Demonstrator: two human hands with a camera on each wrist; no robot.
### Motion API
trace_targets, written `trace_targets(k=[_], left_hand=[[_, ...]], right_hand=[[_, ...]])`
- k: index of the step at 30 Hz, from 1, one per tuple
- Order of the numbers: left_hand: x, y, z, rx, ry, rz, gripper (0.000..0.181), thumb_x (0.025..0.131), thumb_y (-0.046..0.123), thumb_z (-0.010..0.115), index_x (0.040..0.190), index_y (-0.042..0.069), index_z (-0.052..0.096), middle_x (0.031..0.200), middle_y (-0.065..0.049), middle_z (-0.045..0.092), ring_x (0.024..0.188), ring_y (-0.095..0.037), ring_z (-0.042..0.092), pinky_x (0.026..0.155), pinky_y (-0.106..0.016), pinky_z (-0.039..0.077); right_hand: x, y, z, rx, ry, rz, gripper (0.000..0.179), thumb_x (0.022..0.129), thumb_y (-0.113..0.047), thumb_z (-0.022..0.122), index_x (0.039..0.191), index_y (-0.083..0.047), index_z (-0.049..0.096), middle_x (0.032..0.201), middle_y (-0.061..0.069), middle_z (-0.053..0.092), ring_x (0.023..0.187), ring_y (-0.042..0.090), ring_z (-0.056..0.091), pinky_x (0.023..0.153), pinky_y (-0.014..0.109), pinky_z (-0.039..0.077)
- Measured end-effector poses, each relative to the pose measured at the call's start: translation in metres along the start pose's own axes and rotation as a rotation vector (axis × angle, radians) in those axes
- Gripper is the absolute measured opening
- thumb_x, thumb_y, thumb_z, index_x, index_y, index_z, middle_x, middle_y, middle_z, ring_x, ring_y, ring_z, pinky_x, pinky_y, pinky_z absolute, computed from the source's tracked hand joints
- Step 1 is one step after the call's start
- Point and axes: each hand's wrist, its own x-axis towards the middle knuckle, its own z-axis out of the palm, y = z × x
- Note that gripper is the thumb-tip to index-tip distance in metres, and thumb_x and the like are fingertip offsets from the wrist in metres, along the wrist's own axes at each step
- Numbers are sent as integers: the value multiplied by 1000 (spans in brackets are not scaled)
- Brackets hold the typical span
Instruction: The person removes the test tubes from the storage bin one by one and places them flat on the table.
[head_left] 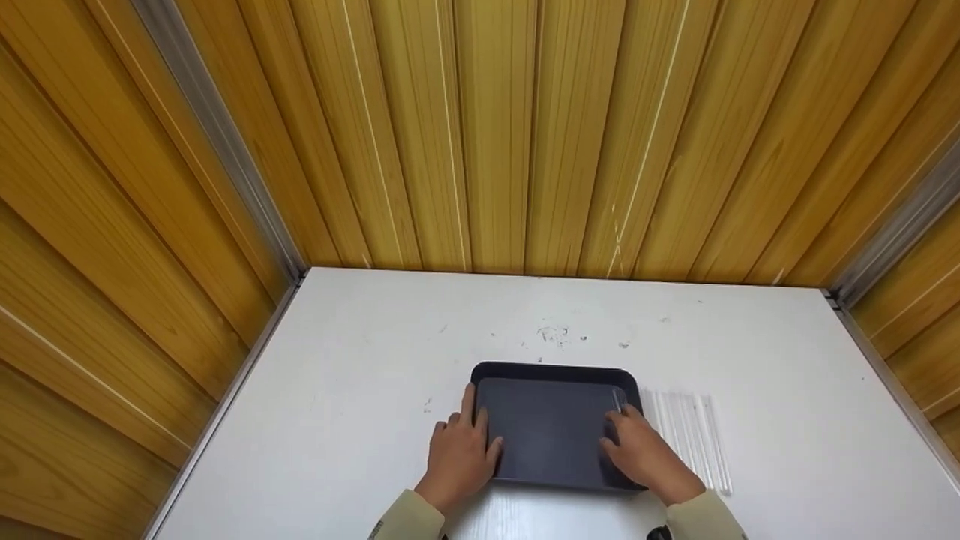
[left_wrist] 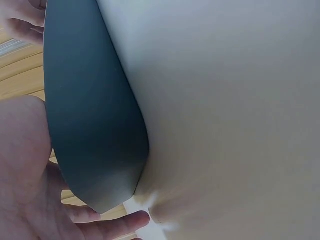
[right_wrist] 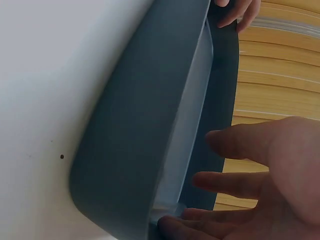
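A dark grey rectangular tray lies on the white table. Astride its left rim is my left hand, with fairly straight fingers partly outside the wall and the thumb on the inner side. My right hand reaches over the right rim, fingers inside the tray. By its fingertips a clear tube stands out against the dark bottom; the rest of it is hidden. In the right wrist view the lower fingers touch something clear at the inner wall, while the thumb is apart from them.
Several clear tubes lie side by side on the table, just right of the tray. Dark marks spot the tabletop behind the tray. Wood-patterned panels rise at the back and both sides.
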Motion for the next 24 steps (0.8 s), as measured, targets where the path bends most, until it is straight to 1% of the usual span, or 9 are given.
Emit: trace_targets(k=[5,10,13,20,24], left_hand=[[0,0,-1,2,15,12,55,94,45,56,129,3,60,153,-22,34,98,-25,64,80,-43,50],[0,0,-2,5,18,18,55,94,45,56,130,3,60,153,-22,34,98,-25,64,79,-43,50],[0,-1,-2,6,18,15,55,94,45,56,130,4,60,153,-22,34,98,-25,64,79,-43,50],[0,0,-2,29,-1,5,55,94,46,55,130,4,59,153,-21,33,97,-25,64,81,-42,50],[0,-1,-2,41,1,7,56,94,46,55,131,4,59,153,-20,34,96,-24,64,80,-42,50]], right_hand=[[-2,2,6,-10,46,-15,44,92,-13,62,129,10,54,143,39,34,130,54,40,101,60,39],[-2,2,13,-32,136,-67,36,88,-8,65,120,8,62,135,37,45,123,52,49,99,57,42],[-1,1,17,-65,183,-96,32,85,-6,67,115,7,64,130,34,51,118,51,53,96,56,45],[-1,3,26,-156,236,-123,36,81,-3,72,115,5,65,126,26,55,113,43,58,86,50,52],[1,6,31,-175,300,-163,37,76,2,75,112,4,66,120,24,58,105,40,60,79,48,54]])
